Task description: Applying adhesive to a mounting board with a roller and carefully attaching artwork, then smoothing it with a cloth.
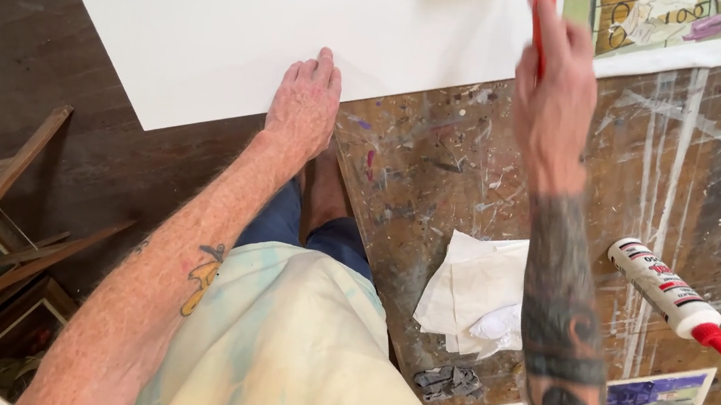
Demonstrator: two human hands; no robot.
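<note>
Right hand (554, 89) gripping red brush handle (541, 20), long axis pointing away

One glue bottle with a label, lying on your desk.
To your right, the white glue bottle (666, 294) lies on its side on the paint-spattered desk (440, 176), its red nozzle cap pointing toward the lower right. Its wrap-around label is white with red and dark bands. You have no screens or signs here.

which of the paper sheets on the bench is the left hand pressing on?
The large blank white sheet: the left hand lies flat on its near edge. The painted sheets and the small purple picture lie untouched.
</note>
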